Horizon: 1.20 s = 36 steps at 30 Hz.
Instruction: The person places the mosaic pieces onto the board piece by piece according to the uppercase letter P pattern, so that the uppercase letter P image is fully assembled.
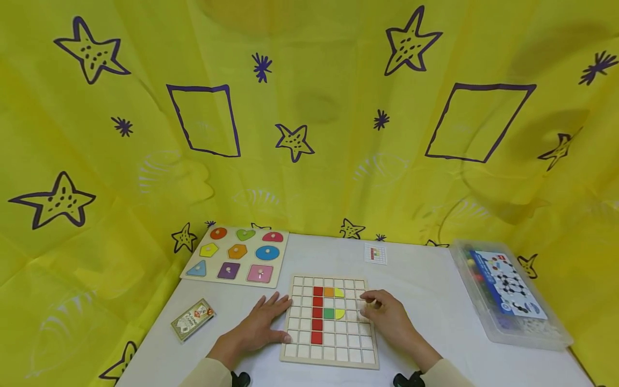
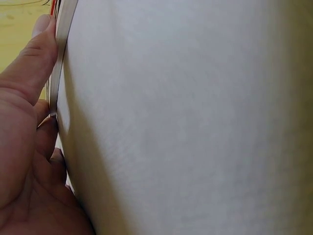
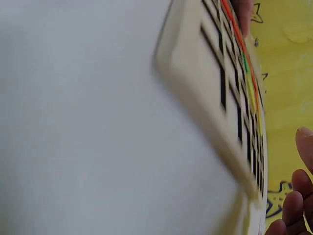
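A wooden grid board [image 1: 329, 344] lies on the white table [image 1: 425, 301] in front of me. It holds a column of red tiles [image 1: 317, 314], an orange tile [image 1: 329, 292], a green tile [image 1: 329, 313] and two yellow half-round pieces [image 1: 339, 303]. My left hand [image 1: 271, 317] lies flat on the table, fingers straight, touching the board's left edge. In the left wrist view its thumb [image 2: 39, 54] presses against the board's rim [image 2: 58, 63]. My right hand [image 1: 374, 307] rests on the board's right side with curled fingers. Anything between those fingertips [image 3: 293, 196] is hidden.
A shape puzzle board [image 1: 235, 255] with coloured knob pieces lies at the back left. A small card box [image 1: 192, 320] sits near the left edge. A clear plastic box [image 1: 508, 290] stands at the right, and a small pattern card [image 1: 375, 253] lies behind the grid board. Yellow cloth [image 1: 309, 134] hangs all around.
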Motion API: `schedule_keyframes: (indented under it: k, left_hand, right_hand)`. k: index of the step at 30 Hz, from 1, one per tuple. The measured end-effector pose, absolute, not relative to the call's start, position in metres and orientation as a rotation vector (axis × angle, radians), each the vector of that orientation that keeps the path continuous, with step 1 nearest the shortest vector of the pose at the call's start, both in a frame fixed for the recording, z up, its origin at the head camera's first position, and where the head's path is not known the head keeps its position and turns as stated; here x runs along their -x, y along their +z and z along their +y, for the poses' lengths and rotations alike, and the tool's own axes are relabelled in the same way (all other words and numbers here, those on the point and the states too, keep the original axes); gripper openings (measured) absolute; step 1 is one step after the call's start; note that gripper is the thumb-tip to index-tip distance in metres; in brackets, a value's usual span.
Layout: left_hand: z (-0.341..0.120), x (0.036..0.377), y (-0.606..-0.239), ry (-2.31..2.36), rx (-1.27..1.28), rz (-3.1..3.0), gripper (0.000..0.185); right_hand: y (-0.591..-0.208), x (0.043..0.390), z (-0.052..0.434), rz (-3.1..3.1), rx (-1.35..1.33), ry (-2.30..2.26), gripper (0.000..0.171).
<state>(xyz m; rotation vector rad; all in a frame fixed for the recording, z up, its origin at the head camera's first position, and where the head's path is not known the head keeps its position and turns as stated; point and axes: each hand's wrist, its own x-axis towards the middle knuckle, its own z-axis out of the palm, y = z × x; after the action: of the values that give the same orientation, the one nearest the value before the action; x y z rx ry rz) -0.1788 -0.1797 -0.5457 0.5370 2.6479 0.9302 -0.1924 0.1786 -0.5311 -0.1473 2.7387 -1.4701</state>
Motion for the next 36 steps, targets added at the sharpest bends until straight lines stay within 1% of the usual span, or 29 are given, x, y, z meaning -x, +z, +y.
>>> schedule_keyframes:
  k: [9, 17, 21, 26, 32, 36]
  left_hand:
    - [-0.18, 0.179, -0.546, 0.917, -0.554, 2.652, 0.09]
    - [-0.179, 0.178, -0.546, 0.92, -0.546, 2.653, 0.091]
    - [-0.179, 0.178, -0.547, 0.919, -0.541, 2.654, 0.091]
    - [-0.179, 0.179, -0.546, 0.917, -0.549, 2.656, 0.09]
    - [-0.179, 0.18, -0.548, 0.91, -0.557, 2.657, 0.09]
    - [-0.18, 0.18, -0.549, 0.914, -0.58, 2.666, 0.091]
  right_hand:
    - [-0.536, 0.187, 0.227, 2.867, 0.142, -1.282, 0.037]
    - [-0.542, 0.185, 0.252, 2.905, 0.13, -1.144, 0.042]
    - [-0.544, 0.187, 0.257, 2.922, 0.134, -1.08, 0.041]
    - [-0.547, 0.187, 0.261, 2.953, 0.151, -1.053, 0.029]
    - [-0.548, 0.188, 0.264, 2.971, 0.162, -1.065, 0.031]
    - [-0.547, 0.189, 0.264, 2.964, 0.11, -1.062, 0.027]
